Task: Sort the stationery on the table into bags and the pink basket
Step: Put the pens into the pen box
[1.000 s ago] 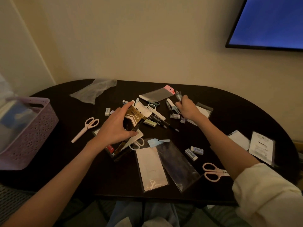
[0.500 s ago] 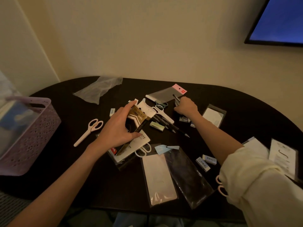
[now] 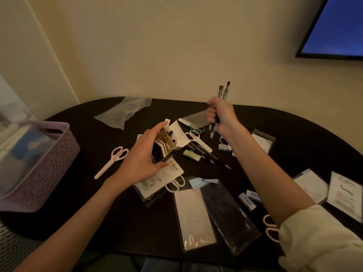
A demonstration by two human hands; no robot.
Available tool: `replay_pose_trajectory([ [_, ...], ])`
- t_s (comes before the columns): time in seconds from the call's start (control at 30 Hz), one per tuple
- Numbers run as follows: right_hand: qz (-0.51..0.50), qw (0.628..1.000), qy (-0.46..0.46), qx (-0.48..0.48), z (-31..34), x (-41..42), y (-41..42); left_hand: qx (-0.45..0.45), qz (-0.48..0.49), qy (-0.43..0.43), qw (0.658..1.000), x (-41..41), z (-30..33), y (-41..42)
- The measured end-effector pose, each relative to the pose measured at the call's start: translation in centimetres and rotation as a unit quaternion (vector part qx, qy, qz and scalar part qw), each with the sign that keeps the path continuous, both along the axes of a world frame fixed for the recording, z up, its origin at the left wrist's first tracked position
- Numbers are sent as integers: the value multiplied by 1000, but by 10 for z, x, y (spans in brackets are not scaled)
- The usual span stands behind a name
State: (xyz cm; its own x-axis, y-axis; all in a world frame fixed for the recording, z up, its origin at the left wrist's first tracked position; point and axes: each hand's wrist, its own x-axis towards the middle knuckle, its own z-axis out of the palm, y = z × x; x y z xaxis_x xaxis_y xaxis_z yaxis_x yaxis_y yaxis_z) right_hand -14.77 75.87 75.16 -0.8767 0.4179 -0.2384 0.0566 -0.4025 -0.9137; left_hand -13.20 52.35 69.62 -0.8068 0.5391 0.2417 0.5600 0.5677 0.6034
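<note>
My right hand (image 3: pixel 221 114) is raised above the back middle of the dark oval table (image 3: pixel 294 134), its fingers curled round a small bunch of pens (image 3: pixel 224 91) held upright. My left hand (image 3: pixel 143 156) grips a brown-and-gold pen box (image 3: pixel 166 147), open at its top, tilted over a white packaged card (image 3: pixel 163 177). More dark pens (image 3: pixel 208 157) lie on the table between the hands. The pink perforated basket (image 3: pixel 49 163) stands at the left edge with items inside.
White scissors (image 3: pixel 113 160) lie left of the box, and more scissors (image 3: pixel 198 140) lie in the middle. Clear flat bags (image 3: pixel 193 216) lie near the front edge, a crumpled bag (image 3: pixel 123 111) at the back. Erasers (image 3: pixel 248 199) and packaged cards (image 3: pixel 343 193) sit on the right.
My right hand has lifted off the table with the bunch of pens and now holds them upright. The left hand has tilted the pen box a little higher.
</note>
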Motion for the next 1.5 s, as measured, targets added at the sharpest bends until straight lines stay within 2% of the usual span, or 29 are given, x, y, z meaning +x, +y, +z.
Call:
replay_pose_trajectory([
  [0.07,4,986,47,-157,14,9,-9,17,-1,0,1000,3,1,-1],
  [0.1,11,978,60,-199,20,14,-14,26,0,0,1000,4,2,-1],
  [0.17,31,974,76,-213,26,19,-25,37,-5,-3,999,7,3,-1],
  [0.33,-16,990,103,-91,32,28,-50,49,-26,-30,998,15,5,4],
  [0.47,-14,991,98,88,35,39,-63,75,-34,-30,996,20,5,4],
  [0.63,43,947,125,293,36,52,-66,96,-37,-36,994,20,3,3],
  [0.87,88,886,105,444,30,47,-64,84,-44,-38,995,20,2,6],
  [1.0,139,878,63,454,31,46,-61,68,-31,-34,997,20,2,7],
  [1.23,135,925,60,352,31,46,-51,66,-24,-40,997,21,4,4],
  [1.5,111,923,78,361,26,46,-51,57,-19,-50,997,24,2,4],
])
